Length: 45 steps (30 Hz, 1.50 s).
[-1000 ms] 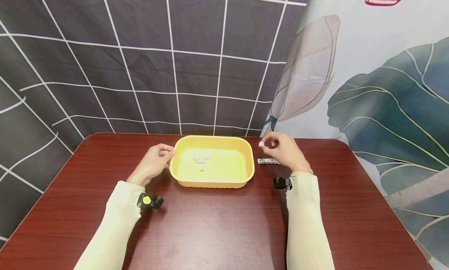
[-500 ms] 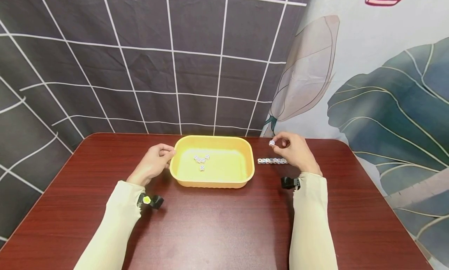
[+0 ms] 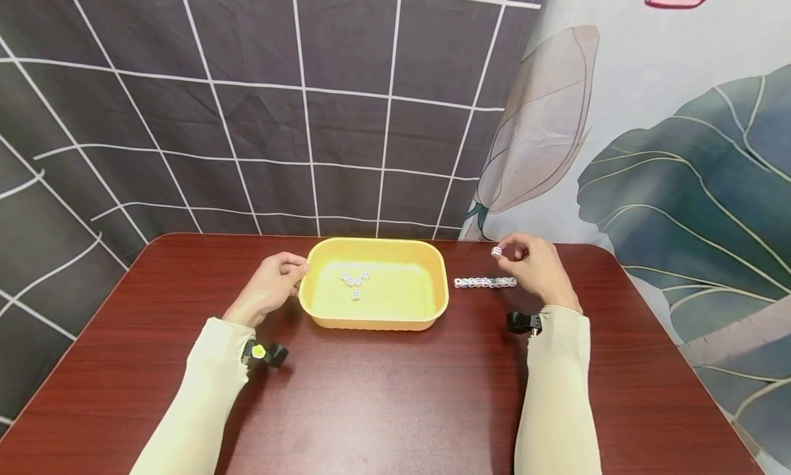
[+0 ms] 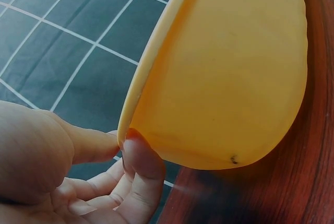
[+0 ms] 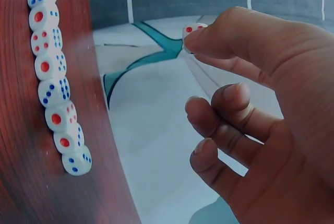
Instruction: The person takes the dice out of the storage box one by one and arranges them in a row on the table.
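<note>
My left hand (image 3: 267,288) pinches the left rim of a yellow plastic tub (image 3: 395,322); the left wrist view shows thumb and finger on either side of the rim. Inside the tub lie several white dice (image 3: 356,296), most of them bunched left of its middle. Between the thumb and a fingertip of my right hand (image 3: 539,268) is one white die (image 3: 497,251), held up off the table. Just below and left of that hand, several dice form a straight row (image 3: 485,282) on the table. Red and blue pips show on the row's dice (image 5: 54,91) in the right wrist view.
The dark red wooden table (image 3: 383,399) has its back edge just behind the tub. A grey gridded cloth (image 3: 247,118) hangs behind it, and a white leaf-patterned curtain (image 3: 550,207) hangs at the right.
My right hand has moved rightward with the die in its fingers, uncovering more of the row. My left hand and the tub have stayed in place.
</note>
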Each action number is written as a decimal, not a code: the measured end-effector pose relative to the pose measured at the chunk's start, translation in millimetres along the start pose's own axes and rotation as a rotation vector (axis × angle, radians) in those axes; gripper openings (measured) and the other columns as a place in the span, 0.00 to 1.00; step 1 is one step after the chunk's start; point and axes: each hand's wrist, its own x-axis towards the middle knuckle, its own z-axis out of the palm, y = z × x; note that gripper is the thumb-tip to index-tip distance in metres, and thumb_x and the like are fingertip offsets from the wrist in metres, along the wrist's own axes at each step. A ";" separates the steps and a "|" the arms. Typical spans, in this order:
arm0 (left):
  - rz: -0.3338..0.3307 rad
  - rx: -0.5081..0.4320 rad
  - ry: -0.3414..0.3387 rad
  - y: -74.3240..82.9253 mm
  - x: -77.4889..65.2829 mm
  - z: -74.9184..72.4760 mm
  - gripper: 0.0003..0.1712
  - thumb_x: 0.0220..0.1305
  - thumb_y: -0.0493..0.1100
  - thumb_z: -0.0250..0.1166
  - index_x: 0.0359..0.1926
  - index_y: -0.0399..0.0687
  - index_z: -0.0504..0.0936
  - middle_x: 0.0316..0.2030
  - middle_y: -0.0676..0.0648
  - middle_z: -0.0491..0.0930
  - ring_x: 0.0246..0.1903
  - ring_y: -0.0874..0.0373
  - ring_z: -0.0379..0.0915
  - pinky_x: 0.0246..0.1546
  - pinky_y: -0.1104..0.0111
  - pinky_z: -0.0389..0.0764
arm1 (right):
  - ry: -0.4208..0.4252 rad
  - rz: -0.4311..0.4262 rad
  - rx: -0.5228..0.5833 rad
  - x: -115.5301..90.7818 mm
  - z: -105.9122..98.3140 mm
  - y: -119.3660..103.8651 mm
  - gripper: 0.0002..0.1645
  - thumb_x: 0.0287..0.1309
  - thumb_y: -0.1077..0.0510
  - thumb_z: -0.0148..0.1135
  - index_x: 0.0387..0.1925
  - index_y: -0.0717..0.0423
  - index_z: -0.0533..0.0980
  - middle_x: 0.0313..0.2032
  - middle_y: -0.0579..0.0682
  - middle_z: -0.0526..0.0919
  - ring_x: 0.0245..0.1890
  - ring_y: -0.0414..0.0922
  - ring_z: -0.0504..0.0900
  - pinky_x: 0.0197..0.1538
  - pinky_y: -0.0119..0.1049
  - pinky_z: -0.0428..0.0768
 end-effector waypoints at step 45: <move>0.010 0.010 0.002 0.0 -0.9 0.3 0.20 0.77 0.39 0.55 0.60 0.28 0.71 0.48 0.33 0.80 0.31 0.60 0.76 0.35 0.74 0.81 | -0.118 0.226 -0.055 -19.7 0.7 66.1 0.11 0.62 0.58 0.66 0.46 0.56 0.82 0.27 0.49 0.74 0.31 0.47 0.71 0.35 0.38 0.68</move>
